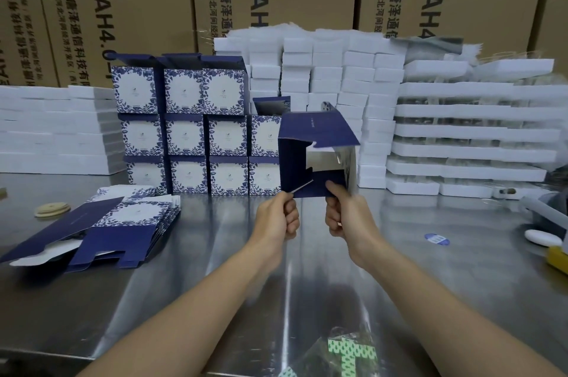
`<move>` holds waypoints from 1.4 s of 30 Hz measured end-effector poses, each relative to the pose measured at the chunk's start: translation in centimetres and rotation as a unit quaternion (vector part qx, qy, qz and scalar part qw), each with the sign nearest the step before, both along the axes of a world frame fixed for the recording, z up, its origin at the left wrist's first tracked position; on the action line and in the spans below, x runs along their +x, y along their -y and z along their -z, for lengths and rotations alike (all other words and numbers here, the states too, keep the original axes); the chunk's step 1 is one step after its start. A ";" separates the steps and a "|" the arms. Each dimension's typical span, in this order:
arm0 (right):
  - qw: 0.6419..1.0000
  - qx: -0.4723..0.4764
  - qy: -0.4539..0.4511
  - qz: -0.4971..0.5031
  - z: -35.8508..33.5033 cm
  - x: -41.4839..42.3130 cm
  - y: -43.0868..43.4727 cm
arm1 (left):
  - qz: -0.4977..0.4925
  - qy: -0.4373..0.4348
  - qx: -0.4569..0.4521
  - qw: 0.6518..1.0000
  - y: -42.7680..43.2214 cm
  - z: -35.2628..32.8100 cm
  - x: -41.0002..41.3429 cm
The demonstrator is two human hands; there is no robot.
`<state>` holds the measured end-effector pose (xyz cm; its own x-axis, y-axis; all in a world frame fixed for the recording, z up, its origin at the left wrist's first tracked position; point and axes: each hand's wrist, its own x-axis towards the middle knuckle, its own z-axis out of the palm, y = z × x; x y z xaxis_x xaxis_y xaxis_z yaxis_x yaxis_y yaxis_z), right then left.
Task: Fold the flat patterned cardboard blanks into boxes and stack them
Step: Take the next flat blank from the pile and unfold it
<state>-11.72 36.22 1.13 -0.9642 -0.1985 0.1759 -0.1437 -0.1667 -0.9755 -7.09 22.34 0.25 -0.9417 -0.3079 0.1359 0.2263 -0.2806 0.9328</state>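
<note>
Head view shows both your hands raised above the steel table (215, 253), holding a half-formed navy box (307, 137) in the air just in front of the stacked finished boxes (190, 131). Your left hand (278, 218) pinches a thin flap at the box's lower left corner, fingers curled. Your right hand (345, 217) grips the lower right edge, thumb on the front face. The box's near end is open, its pale inside showing. Flat blanks (123, 223) lie in a fanned pile on the table to your left. White foam trays (473, 150) are stacked at the back right, with brown cartons (138, 8) behind everything.
</note>
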 end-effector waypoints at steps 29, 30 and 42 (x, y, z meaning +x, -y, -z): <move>0.997 0.004 -0.059 0.059 -0.4 0.3 -0.3 | 0.077 0.072 -0.039 0.994 1.1 0.5 -0.6; 0.995 0.019 -0.070 0.067 -0.5 0.1 -0.7 | 0.031 0.064 -0.026 0.997 1.3 0.4 -0.8; 0.943 0.285 -0.130 0.112 0.4 -0.8 -1.3 | -0.058 -0.120 -0.157 0.979 3.2 0.0 -1.3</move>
<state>-12.53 37.48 0.70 -0.9322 -0.1292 0.3382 -0.3596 0.4368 -0.8245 -8.41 19.15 0.21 -0.8325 -0.3177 0.4538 0.4627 0.0517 0.8850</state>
